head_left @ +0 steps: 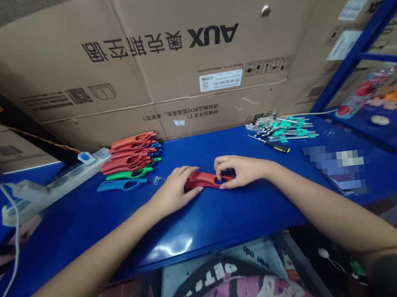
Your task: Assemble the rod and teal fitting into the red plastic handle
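My left grip (174, 192) clasps the solid end of a red casing (207, 179) over the counter (227, 216): a sound hold on what I judge light, stiff, slick plastic. My right grip (241, 170) meets the looped end, fingertips partly hidden, so I can't tell if it's closed. Farther right, pixelation masks something (342, 169).

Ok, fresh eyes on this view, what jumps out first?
Probably the large brown cardboard sheet with upside-down black AUX lettering, standing behind the glossy blue tabletop. Next, the red plastic casing between the left hand and right hand, front and centre. Then the orange, red, green and blue plastic casings piled at left.
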Available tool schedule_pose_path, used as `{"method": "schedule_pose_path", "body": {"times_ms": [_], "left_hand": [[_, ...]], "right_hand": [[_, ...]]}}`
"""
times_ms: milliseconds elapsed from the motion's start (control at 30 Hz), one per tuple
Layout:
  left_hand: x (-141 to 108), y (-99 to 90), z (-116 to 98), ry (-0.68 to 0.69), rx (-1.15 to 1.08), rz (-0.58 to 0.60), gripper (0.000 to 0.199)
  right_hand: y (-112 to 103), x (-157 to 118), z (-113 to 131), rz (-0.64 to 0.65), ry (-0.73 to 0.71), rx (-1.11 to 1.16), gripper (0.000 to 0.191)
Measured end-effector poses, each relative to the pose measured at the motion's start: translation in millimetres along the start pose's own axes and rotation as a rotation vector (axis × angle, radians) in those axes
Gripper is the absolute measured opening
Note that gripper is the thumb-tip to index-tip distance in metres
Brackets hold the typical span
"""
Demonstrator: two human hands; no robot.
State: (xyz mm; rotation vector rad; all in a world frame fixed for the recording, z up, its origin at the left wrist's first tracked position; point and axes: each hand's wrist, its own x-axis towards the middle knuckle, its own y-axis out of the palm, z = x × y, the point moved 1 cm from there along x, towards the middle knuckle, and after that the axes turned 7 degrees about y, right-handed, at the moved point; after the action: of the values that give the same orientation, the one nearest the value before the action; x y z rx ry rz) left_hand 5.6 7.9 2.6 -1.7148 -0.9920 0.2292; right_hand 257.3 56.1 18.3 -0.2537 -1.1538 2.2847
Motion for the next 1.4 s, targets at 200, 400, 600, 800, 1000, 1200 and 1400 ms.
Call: {"method": "schedule_pose_path", "body": {"times_ms": [200,400,600,800,1000,1200,1400], "left_hand": [[-12.1,10.4,18.8,-0.094,-0.14,-0.109,0.042],[-14.6,14.6,25.9,-0.166,-0.302,-0.257,0.037],[-16.5,17.1,32.1,-0.183,-0.343,-0.309,0.032],[-17.3,19.6,32.7,-0.167,-0.346,-0.31,0.043],[-19.7,24.0,35.8,-0.188,-0.346,-0.339,0.055],[-19.4,24.8,37.8,-0.187,-0.351,-0.32,0.052],[-15.2,14.2,26.0,-0.097,-0.226,-0.299,0.035]], "right_hand": [[-4.5,11.1,4.7,0.141,0.038,-0.152,0.012],[-1.2,8.8,-18.3,-0.184,0.05,-0.006,0.018],[2.8,9.8,-31.9,-0.252,0.055,0.014,0.022],[2.7,11.0,-36.7,-0.448,0.158,0.089,0.026],[-8.2,6.7,-42.7,-0.701,0.309,0.059,0.031],[-2.4,3.7,-22.2,-0.229,0.215,0.121,0.033],[11.4,2.2,-6.2,-0.037,0.145,-0.261,0.039]]}}
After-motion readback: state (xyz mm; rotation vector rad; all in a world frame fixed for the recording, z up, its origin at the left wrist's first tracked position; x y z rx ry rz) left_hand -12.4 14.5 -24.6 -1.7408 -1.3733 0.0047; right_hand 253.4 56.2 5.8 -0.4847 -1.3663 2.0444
